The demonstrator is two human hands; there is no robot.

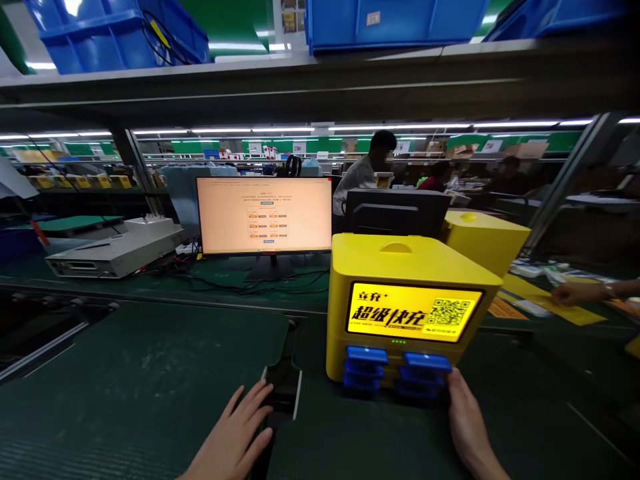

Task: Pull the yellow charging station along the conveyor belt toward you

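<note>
A yellow power-bank charging cabinet (415, 263) with a lit yellow screen (385, 313) stands on the dark green mat. Blue power banks (367, 355) stick out of its lower front in two stacks. At the right stack's outer edge is my right hand (467, 420); its fingertips touch or nearly touch the upper blue power bank (427, 362). Those fingers look stretched out, though some are partly hidden. My left hand (237, 430) is spread open, palm down, over the mat beside a slot (285, 387), left of the cabinet, holding nothing.
Behind stand a lit monitor (265, 217), a grey instrument box (117, 250) and loose cables (240, 287). A second yellow cabinet (485, 237) is at right, near another person's hand (575, 293) on yellow sheets. Blue bins (395, 27) sit on the overhead shelf (300, 87).
</note>
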